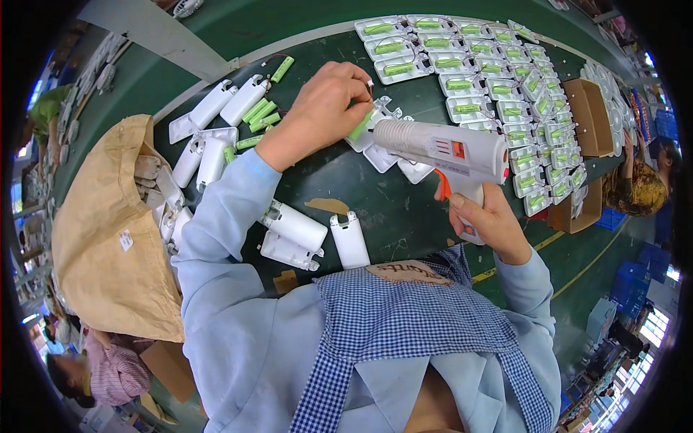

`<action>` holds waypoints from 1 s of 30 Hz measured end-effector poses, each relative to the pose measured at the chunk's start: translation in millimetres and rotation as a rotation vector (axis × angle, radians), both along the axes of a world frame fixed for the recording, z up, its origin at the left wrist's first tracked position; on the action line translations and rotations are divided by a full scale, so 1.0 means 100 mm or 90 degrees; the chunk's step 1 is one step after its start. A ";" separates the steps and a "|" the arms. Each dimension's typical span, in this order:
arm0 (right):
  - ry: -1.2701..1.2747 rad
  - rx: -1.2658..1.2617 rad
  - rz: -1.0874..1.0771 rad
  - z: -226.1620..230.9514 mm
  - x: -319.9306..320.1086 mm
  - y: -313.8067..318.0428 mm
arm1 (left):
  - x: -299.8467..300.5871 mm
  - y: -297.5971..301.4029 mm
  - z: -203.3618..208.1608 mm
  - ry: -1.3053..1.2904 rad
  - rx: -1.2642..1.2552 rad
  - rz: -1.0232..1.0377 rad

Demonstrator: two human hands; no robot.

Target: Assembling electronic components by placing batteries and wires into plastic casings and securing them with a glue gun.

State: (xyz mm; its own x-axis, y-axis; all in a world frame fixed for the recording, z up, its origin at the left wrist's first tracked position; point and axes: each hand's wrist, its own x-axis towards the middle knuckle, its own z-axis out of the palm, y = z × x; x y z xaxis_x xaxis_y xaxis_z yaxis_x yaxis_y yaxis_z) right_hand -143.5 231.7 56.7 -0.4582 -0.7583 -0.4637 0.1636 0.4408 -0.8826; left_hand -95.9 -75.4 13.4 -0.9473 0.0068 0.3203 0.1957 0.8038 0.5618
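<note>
My right hand (491, 220) is wrapped round the grip of a white hot glue gun (440, 144) with an orange trigger. Its nozzle end points left, over a white plastic shell (386, 112) on the table. A green battery pack (359, 128) lies in that shell, partly hidden by my left hand (325, 105). The left fingers are pinched on a thin wire that ends in a small white connector (370, 83). Other white shells (377, 156) lie below the glue gun. Loose green battery packs (260, 112) sit left of my left hand.
Rows of white shells with green battery packs (465, 108) cover the table's far right, beside a cardboard box (588, 119). More white casings (350, 242) lie near me. A tan sack (108, 238) of white parts stands at left. Other people (119, 368) are around.
</note>
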 end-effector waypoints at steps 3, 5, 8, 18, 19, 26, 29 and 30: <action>0.013 -0.044 -0.028 -0.04 0.04 0.01 | -0.02 0.05 -0.10 -0.003 -0.022 -0.011; 0.011 -0.059 -0.035 -0.06 0.05 0.02 | -0.03 0.08 -0.15 -0.005 -0.030 -0.012; 0.005 -0.080 -0.048 -0.04 0.07 0.03 | -0.05 0.11 -0.21 0.008 -0.043 -0.013; 0.010 -0.084 -0.077 -0.06 0.11 0.07 | -0.03 0.18 -0.21 0.051 -0.095 0.025; 0.010 -0.085 -0.076 -0.05 0.11 0.06 | -0.02 0.17 -0.20 0.062 -0.098 0.029; 0.021 -0.082 -0.089 -0.13 0.03 -0.01 | 0.27 0.06 0.17 0.036 -0.041 0.041; 0.028 -0.069 -0.073 -0.18 0.02 -0.04 | 0.45 0.11 0.25 -0.061 -0.007 -0.077; 0.029 -0.071 -0.071 -0.20 0.01 -0.05 | 0.54 0.16 0.28 -0.111 0.009 -0.141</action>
